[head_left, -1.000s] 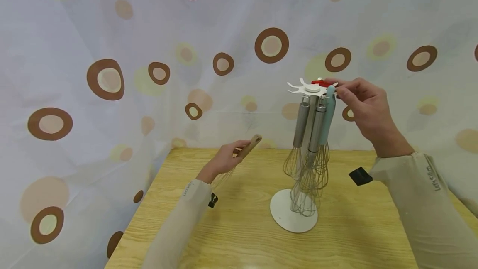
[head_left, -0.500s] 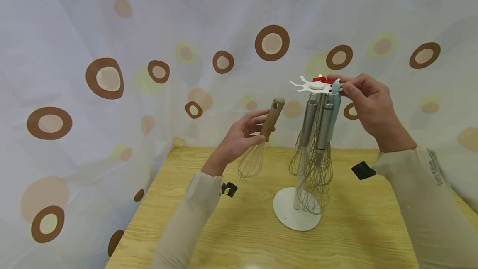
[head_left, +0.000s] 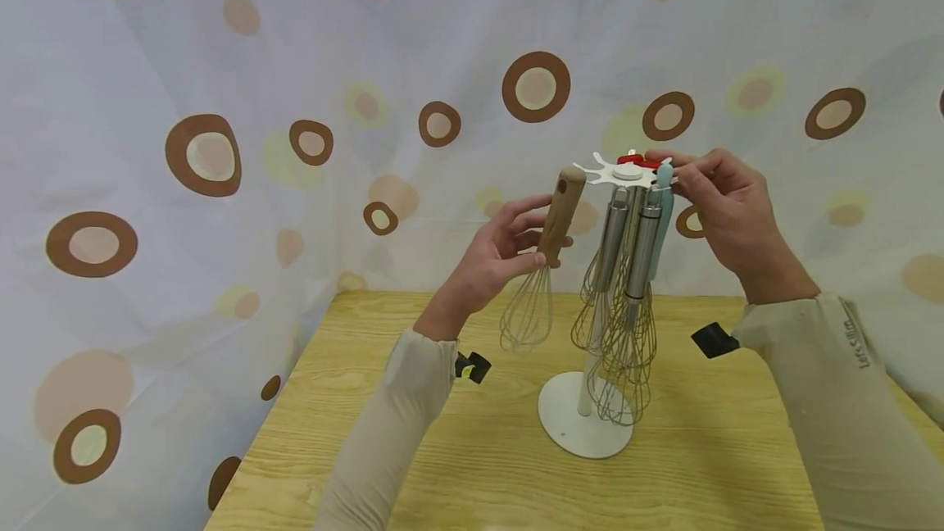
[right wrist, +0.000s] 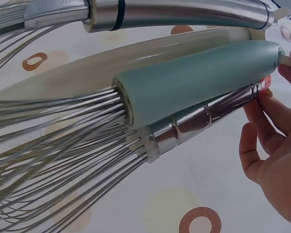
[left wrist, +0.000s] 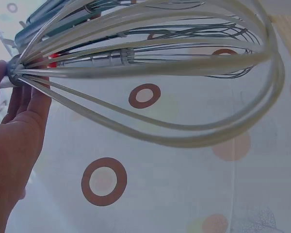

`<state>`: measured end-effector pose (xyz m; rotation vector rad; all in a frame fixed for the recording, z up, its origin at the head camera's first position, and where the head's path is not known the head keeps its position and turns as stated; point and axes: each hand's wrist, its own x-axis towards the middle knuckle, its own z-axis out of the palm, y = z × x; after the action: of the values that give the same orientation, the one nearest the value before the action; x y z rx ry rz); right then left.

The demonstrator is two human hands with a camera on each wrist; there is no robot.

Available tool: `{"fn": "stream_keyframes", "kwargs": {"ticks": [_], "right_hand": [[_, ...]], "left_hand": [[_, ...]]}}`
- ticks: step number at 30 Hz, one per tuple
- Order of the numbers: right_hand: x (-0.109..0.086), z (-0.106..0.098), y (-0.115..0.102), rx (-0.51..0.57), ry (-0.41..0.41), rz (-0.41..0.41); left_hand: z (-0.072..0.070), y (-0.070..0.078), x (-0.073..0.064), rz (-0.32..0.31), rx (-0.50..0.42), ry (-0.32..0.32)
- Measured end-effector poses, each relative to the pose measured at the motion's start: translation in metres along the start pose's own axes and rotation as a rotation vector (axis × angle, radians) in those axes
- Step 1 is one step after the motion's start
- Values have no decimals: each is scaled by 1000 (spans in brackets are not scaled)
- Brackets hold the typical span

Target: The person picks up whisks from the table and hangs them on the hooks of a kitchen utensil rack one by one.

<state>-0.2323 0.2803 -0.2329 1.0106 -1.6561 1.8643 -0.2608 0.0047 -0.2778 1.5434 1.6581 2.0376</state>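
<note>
My left hand [head_left: 501,248] holds a whisk [head_left: 562,215] by the lower part of its wooden handle, upright with the wire loops down. The handle's holed top overlaps the left arms of a white whisk rack [head_left: 627,174]. In the left wrist view the pale wire loops [left wrist: 184,68] fill the foreground. My right hand [head_left: 726,203] pinches the rack's right edge between thumb and fingers, beside a light blue whisk [right wrist: 203,80] hanging there. Steel-handled whisks [head_left: 644,248] hang at the front. A steel whisk with a red end [right wrist: 194,119] hangs behind the blue one, against my fingers.
The rack's round white base [head_left: 586,442] stands on a wood-grain table [head_left: 457,465]. Behind and to the left hangs a pale cloth [head_left: 310,39] with brown rings and dots. A black strap end [head_left: 714,340] sticks out from my right cuff.
My left hand has raised the wooden-handled whisk from low over the table, rightward to the rack, turning it upright. The rack has shifted slightly right, with my right hand staying at its top.
</note>
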Motion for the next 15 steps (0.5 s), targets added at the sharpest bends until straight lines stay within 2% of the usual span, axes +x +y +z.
{"fn": "stream_keyframes", "kwargs": {"ticks": [9,15], "right_hand": [[-1,-2,2,-10,-2,1],[-2,-3,1,15,8,1]], "left_hand": [[3,-4,11,-53,-42,-25],[6,-10,14,-43,-80,-25]]}}
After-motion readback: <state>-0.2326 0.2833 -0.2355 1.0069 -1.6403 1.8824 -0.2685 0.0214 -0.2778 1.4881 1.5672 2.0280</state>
